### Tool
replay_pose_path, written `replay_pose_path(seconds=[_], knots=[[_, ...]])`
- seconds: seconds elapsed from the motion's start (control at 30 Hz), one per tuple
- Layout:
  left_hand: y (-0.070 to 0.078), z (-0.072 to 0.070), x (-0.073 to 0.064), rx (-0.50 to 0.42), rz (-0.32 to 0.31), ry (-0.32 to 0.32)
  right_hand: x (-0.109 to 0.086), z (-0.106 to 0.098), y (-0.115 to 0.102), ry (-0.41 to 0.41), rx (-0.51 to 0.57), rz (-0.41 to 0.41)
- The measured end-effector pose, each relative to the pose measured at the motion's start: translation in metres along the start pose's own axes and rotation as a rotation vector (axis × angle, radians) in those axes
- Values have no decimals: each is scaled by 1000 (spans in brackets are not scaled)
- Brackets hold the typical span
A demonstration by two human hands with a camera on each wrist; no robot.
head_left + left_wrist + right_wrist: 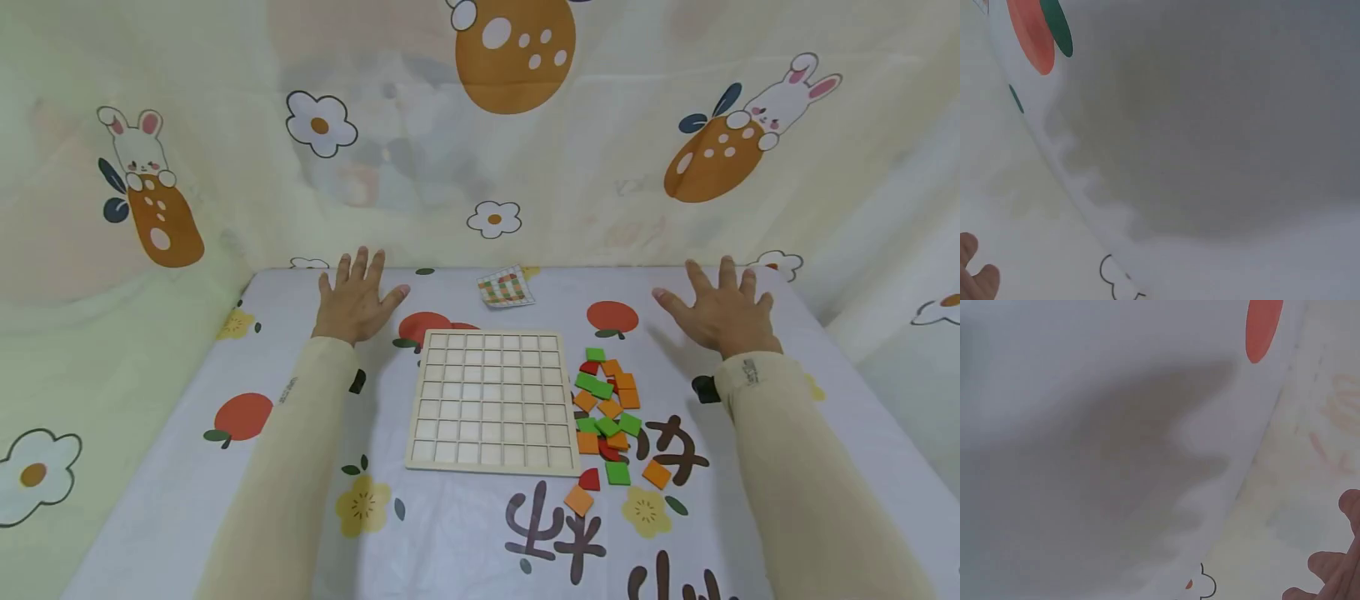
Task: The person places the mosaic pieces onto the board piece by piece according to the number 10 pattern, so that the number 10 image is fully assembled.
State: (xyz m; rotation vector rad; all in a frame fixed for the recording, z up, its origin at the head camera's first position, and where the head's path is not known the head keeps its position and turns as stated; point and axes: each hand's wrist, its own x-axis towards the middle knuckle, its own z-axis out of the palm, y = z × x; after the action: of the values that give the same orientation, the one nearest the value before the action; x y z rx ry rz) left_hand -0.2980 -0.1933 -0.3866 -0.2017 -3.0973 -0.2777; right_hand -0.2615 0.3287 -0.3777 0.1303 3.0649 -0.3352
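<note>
My left hand (352,298) is spread with straight fingers, palm down, to the upper left of a pale gridded board (491,474). On the other side my right hand (718,310) is spread the same way, up and right of the board. Neither hand holds anything. To the right of the board lies a loose scatter of green squares (618,473), orange squares (656,474) and red rounded pieces (589,480), some overlapping. The board's cells hold no pieces. In the wrist views only some fingertips (985,281) and finger parts (1329,565) show, with hand shadows on the cloth.
A small card with a checked colour pattern (506,287) lies behind the board, near the table's back edge. A white printed cloth (300,483) covers the table. Hanging fabric with rabbit and flower prints (405,183) encloses the back and sides.
</note>
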Motion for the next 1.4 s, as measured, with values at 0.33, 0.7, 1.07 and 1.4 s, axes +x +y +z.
replay_pose_path(seconds=[0.33,0.7,1.07,1.4], knots=[[5,-2,-13,-150,23,-27,-1,9,-2,-92,49,-27],[11,4,-39,-387,37,-34,-22,21,-36,-171,174,-187],[36,26,-63,-510,-63,-201,-35,38,-76,-288,183,-353],[43,36,-73,-571,-98,-258,-32,42,-86,-301,175,-419]])
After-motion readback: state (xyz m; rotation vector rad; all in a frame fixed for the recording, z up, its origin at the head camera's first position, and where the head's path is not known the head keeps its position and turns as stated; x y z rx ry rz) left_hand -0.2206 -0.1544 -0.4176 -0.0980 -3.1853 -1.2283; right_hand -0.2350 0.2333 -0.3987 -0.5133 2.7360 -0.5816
